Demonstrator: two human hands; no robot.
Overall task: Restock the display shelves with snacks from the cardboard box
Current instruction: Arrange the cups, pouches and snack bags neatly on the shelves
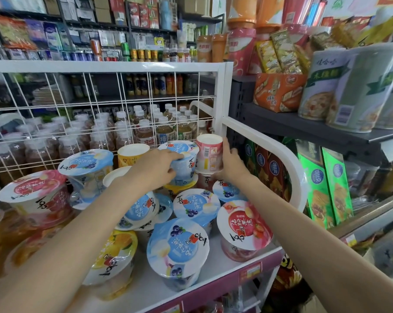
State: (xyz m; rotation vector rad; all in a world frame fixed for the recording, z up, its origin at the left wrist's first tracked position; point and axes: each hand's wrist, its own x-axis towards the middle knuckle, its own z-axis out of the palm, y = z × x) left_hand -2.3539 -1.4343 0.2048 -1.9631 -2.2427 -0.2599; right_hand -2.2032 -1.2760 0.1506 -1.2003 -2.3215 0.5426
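Several jelly snack cups with blue, pink and yellow lids crowd the white wire display shelf (pixel 215 263). My left hand (pixel 156 169) grips a blue-lidded cup (pixel 183 163) stacked on a yellow-lidded cup at the back of the shelf. My right hand (pixel 230 164) holds an upside-down pink cup (pixel 209 154) next to it, by the shelf's right corner post. An upside-down yellow cup (pixel 132 154) stands to the left of the blue one. The cardboard box is not in view.
A white wire grid (pixel 100 114) backs the shelf, with bottled drinks behind it. A curved white side rail (pixel 288 159) bounds the right edge. A dark shelf (pixel 304 127) at right carries tall cans and an orange snack carton; green boxes stand below it.
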